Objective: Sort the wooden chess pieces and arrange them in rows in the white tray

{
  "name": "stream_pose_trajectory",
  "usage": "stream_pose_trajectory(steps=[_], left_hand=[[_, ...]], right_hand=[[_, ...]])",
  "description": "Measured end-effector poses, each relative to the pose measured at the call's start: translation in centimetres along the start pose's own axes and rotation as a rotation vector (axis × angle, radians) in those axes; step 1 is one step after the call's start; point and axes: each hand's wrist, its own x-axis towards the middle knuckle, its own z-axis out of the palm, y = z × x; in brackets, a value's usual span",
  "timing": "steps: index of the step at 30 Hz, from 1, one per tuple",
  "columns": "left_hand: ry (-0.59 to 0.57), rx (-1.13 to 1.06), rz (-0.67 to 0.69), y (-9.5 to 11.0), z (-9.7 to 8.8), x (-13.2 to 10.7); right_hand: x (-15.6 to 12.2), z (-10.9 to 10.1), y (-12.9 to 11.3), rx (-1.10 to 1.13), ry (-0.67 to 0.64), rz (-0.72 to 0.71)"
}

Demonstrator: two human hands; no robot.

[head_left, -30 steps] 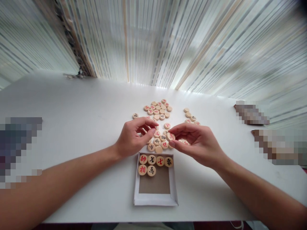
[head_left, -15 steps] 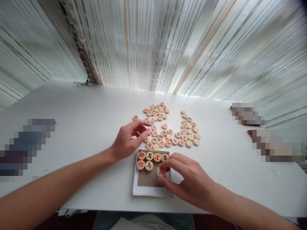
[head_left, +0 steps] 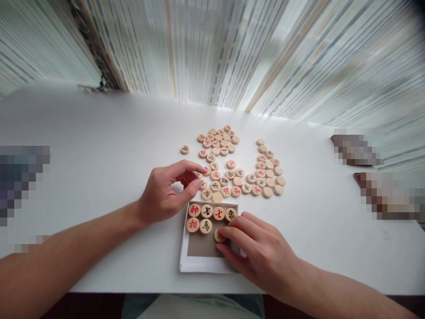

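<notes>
My right hand [head_left: 262, 248] pinches a round wooden Chinese chess piece [head_left: 218, 235] by its edge, inside the shallow white box [head_left: 209, 265]; fingers cover part of its red character. Six other pieces sit face up there in two rows: several along the back, among them a red-marked piece [head_left: 194, 210] at the left end, and two in front, one being a black-marked piece [head_left: 206, 226]. My left hand [head_left: 166, 190] hovers at the left side of the loose pieces [head_left: 226, 191], thumb and index finger apart, with nothing visible between them.
Loose pieces spread behind the box on the white table [head_left: 109, 146], some face up, some blank side up. One lone piece [head_left: 185, 149] lies off to the left. Blurred-out objects lie at both sides. A striped curtain [head_left: 199, 53] hangs along the back edge.
The pinched piece has shifted slightly left within the box, and its face is more covered. My left hand stays beside the loose pieces. The camera view has tilted a little.
</notes>
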Motion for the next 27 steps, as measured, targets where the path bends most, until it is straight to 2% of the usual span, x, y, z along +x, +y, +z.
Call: stream_pose_trajectory(steps=[10,27], left_hand=[[-0.001,0.002,-0.027,-0.03,-0.15,-0.12],[0.009,0.006,-0.049,-0.09,0.13,0.07]], right_hand=[[0.13,-0.43,-0.17,-0.055,0.043,-0.060],[0.57,-0.02,0.00,-0.095,0.080,-0.054]])
